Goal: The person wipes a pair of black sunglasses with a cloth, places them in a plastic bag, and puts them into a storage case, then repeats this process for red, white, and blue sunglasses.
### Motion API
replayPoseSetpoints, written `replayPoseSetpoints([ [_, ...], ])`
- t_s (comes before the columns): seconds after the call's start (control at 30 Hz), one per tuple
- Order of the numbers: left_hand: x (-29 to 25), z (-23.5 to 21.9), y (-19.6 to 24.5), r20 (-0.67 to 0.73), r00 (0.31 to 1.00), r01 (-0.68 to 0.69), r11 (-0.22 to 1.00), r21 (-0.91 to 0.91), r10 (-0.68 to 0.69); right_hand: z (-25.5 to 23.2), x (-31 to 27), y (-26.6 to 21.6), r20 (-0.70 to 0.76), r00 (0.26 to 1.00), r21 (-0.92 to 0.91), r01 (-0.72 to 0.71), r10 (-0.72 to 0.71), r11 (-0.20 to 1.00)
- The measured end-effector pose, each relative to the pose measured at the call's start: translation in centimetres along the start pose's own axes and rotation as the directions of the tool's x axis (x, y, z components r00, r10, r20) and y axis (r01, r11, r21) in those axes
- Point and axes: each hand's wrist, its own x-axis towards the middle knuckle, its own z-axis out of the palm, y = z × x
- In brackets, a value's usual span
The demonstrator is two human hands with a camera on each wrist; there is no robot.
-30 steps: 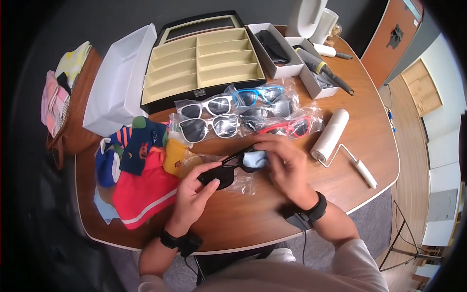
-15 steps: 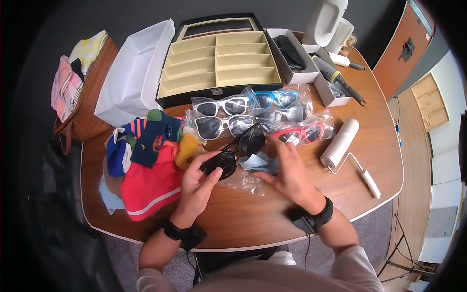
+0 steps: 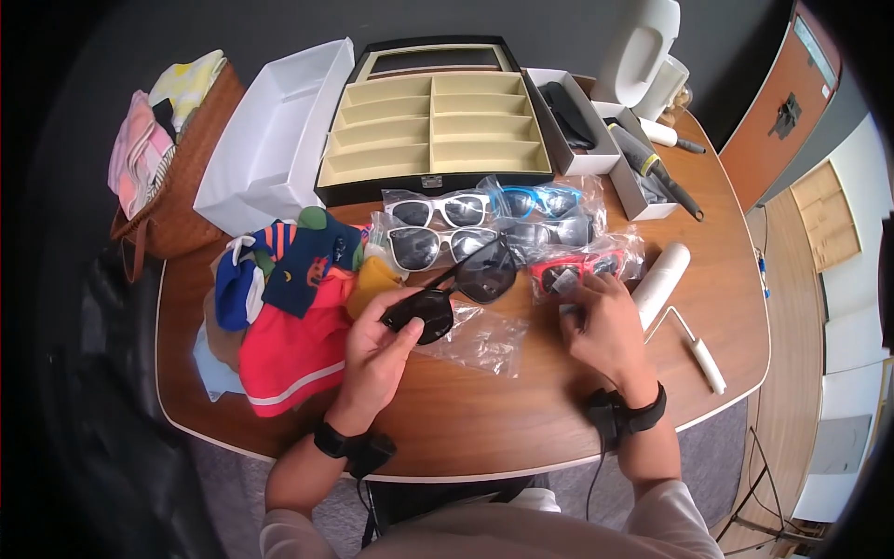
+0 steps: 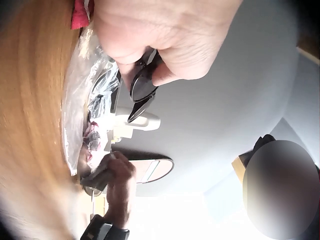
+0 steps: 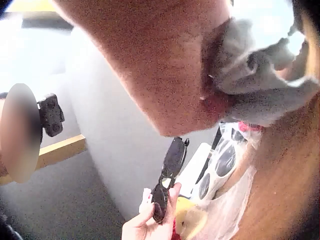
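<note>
Black sunglasses (image 3: 484, 273) are pinched at one lens by my left hand (image 3: 375, 359), held above the table's front half; the right wrist view shows the same sunglasses (image 5: 173, 159) tilted in its fingers. My right hand (image 3: 607, 334) is beside the red sunglasses (image 3: 579, 270) in their clear bag, its fingers curled round a grey-blue cloth (image 5: 270, 85). An emptied-looking clear bag (image 3: 484, 340) lies flat between the hands. White sunglasses (image 3: 438, 248) in clear bags lie behind the black pair.
Behind stands a partitioned cream case (image 3: 480, 129), with a white box (image 3: 270, 140) to its left. Socks and red cloth (image 3: 293, 347) are heaped at left. Small boxes (image 3: 582, 160) hold a black case and brush. A lint roller (image 3: 663, 279) and a small roller (image 3: 708, 363) lie at right.
My right hand has moved right, away from the black sunglasses, carrying the cloth along. The left hand keeps its hold on the sunglasses. The head view has shifted slightly.
</note>
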Motion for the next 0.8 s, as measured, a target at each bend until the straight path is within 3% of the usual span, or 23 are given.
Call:
replayPoseSetpoints([
  [0.13, 0.0, -0.2, 0.3, 0.070, 0.995, 0.079, 0.996, -0.030, -0.077, -0.2, 0.6, -1.1, -0.162, 0.985, 0.009, 0.058, -0.055, 0.998],
  [0.17, 0.0, 0.0, 0.5, 0.089, 0.991, 0.104, 0.993, -0.052, -0.100, -0.2, 0.6, -1.1, -0.175, 0.984, 0.189, 0.068, -0.035, 0.980],
  [0.23, 0.0, 0.6, 0.6, 0.089, 0.991, 0.106, 0.993, -0.050, -0.101, 0.0, 0.5, -0.7, -0.191, 0.982, 0.524, 0.093, 0.011, 0.847],
  [0.27, 0.0, 0.8, 0.6, 0.089, 0.991, 0.105, 0.993, -0.050, -0.100, 0.8, 0.3, -0.4, -0.131, 0.990, 0.734, 0.061, 0.053, 0.676],
  [0.37, 0.1, 0.2, -0.2, 0.174, 0.979, 0.086, 0.990, 0.116, -0.105, 2.1, -0.1, -1.8, 0.091, 0.995, 0.885, -0.103, 0.048, 0.453],
  [0.5, -0.2, 1.1, 0.3, 0.226, 0.967, 0.067, 0.975, 0.213, -0.116, 2.7, -0.2, -2.5, 0.239, 0.970, 0.922, -0.239, 0.036, 0.306],
  [0.53, -0.1, 0.8, 0.3, 0.259, 0.958, 0.070, 0.974, 0.217, -0.127, 2.7, -0.2, -2.7, 0.202, 0.976, 0.913, -0.220, 0.087, 0.343],
  [0.63, -0.4, 1.1, 0.2, 0.179, 0.975, 0.117, 0.988, 0.105, -0.134, 2.6, -0.5, -2.2, 0.140, 0.964, 0.896, -0.220, 0.226, 0.385],
  [0.73, -0.4, 1.6, -0.3, 0.197, 0.977, -0.128, 0.968, 0.215, 0.085, 2.6, 0.1, -1.7, -0.096, 0.894, 0.946, -0.054, 0.437, 0.318],
  [0.8, -0.2, 1.1, 0.1, 0.332, 0.941, -0.230, 0.845, 0.483, 0.067, 2.3, 0.4, -1.0, -0.170, 0.823, 0.956, 0.004, 0.542, 0.294],
])
